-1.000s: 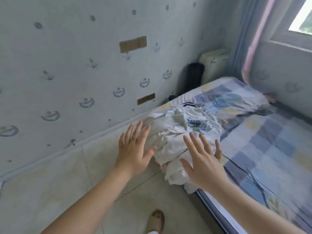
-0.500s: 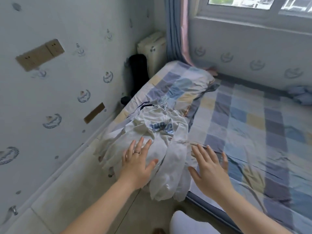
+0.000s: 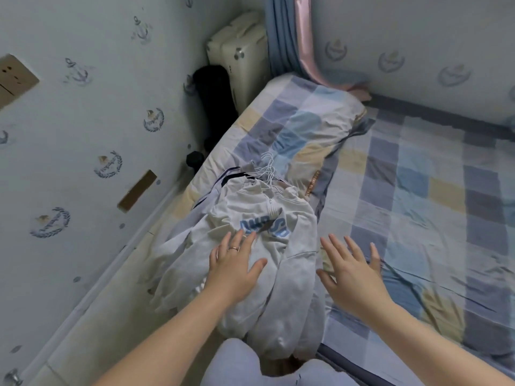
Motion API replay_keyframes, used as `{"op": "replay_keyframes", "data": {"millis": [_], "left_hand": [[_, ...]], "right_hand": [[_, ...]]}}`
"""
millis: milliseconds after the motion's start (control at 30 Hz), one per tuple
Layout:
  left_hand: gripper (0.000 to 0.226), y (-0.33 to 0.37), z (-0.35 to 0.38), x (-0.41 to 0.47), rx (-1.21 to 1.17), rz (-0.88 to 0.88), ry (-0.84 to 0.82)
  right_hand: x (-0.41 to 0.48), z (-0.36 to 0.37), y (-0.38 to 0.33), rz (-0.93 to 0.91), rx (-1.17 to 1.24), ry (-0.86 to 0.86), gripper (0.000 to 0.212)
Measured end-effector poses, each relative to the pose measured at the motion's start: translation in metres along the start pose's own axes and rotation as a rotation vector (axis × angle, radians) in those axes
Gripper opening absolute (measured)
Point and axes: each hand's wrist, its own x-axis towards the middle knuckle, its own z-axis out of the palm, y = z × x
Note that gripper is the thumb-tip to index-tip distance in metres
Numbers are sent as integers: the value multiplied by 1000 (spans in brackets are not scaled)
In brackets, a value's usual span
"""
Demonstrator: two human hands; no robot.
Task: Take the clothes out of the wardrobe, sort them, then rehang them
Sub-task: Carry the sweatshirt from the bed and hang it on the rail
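A pile of pale clothes (image 3: 295, 263) lies on the near left corner of the bed, sleeves hanging over the edge. The top piece is a light grey sweatshirt with blue letters (image 3: 264, 227). Several white wire hangers (image 3: 269, 169) stick out at the pile's far end. My left hand (image 3: 234, 267), wearing a ring, is over the sweatshirt with fingers spread; whether it touches the cloth I cannot tell. My right hand (image 3: 352, 267) hovers with straight fingers just right of the pile, above the sheet.
The bed (image 3: 418, 207) has a blue, grey and yellow checked sheet and a matching pillow (image 3: 301, 121). A cream suitcase (image 3: 239, 54) and a black bag (image 3: 214, 93) stand in the corner by the curtain (image 3: 289, 37). The wall runs along the left, with a narrow strip of floor.
The view has swung right and down onto the bed. The clothes pile now lies flatter with the lettered sweatshirt on top. Both hands stay spread, the left over the pile.
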Motion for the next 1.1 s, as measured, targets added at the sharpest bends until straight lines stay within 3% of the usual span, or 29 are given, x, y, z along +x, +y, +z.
{"op": "replay_keyframes", "data": {"millis": [300,467,700,900,1100], "left_hand": [[65,-66,19,131,8,-9,-153],[64,-103,46,219,23,-14,-255],[68,-136,97,332,35,-35,-214],[67,-148,122,399,28,-2,-85],[56,-152,125,436,-6,-66,-203]], "right_hand": [[132,39,-6,-35,0,-155,68],[209,85,-4,42,33,-233,66],[321,161,2,116,140,-256,60],[396,202,11,171,176,-293,64],[420,226,12,326,289,-276,62]]}}
